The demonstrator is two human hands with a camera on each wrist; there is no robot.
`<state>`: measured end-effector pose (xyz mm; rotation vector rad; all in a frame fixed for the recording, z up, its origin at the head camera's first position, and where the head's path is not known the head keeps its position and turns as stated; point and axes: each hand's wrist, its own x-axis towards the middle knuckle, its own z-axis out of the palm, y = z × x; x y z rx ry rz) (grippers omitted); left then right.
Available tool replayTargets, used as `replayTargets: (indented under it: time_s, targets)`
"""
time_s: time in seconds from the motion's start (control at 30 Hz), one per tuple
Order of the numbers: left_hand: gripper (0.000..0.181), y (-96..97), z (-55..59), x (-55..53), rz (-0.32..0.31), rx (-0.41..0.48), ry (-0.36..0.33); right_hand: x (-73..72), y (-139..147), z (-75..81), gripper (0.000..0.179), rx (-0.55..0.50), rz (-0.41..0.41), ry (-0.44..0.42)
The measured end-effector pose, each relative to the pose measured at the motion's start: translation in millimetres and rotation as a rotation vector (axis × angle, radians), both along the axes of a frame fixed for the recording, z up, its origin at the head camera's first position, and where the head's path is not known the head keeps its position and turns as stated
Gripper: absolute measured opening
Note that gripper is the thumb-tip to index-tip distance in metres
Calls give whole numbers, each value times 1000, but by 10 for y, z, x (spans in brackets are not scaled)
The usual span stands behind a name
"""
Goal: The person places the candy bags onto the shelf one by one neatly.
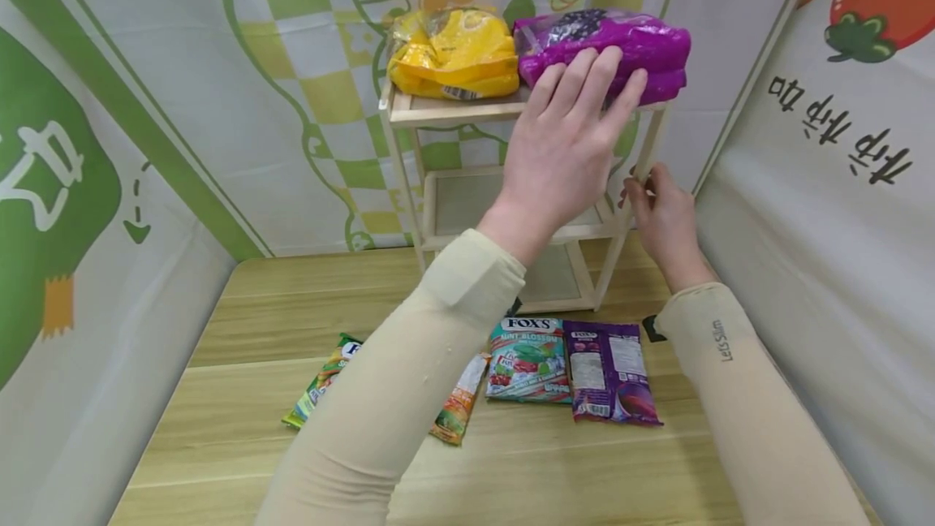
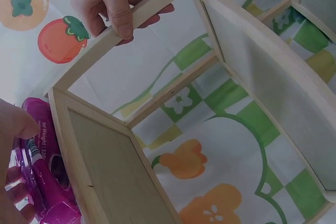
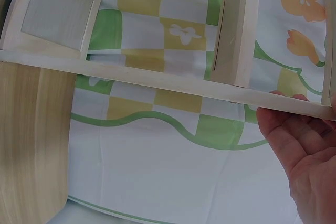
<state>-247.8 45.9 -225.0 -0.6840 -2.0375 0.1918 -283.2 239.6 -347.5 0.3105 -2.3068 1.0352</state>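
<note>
A wooden shelf rack with several tiers stands at the back of the table. On its top board lies a purple bag with dark berries printed on it. My left hand holds this bag from the front, its fingers and thumb spread over the wrapper; the left wrist view shows them around the purple bag. Lower on the right, my right hand pinches the rack's front right post between thumb and fingers. Part of the bag is hidden behind my left hand.
Left of the purple bag, a yellow bag sits on the top board. In front of the rack lie a teal Fox's bag, a purple Fox's bag, an orange packet and a green packet. Printed cloth walls enclose the table.
</note>
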Motion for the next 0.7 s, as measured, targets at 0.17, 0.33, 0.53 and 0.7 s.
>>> replayTargets:
  time_s: [0.17, 0.33, 0.53, 0.7]
  targets:
    - [53, -29, -7, -35, 19, 20, -48, 7, -14, 11, 26, -17, 6, -5]
    - [55, -69, -17, -66, 42, 12, -117, -7, -21, 3, 25, -7, 3, 33]
    - [57, -83, -39, -109, 61, -5, -147, -24, -13, -13, 23, -8, 1, 66]
    - [59, -92, -42, -128, 85, -20, -191, -21, -15, -6, 24, -14, 13, 59]
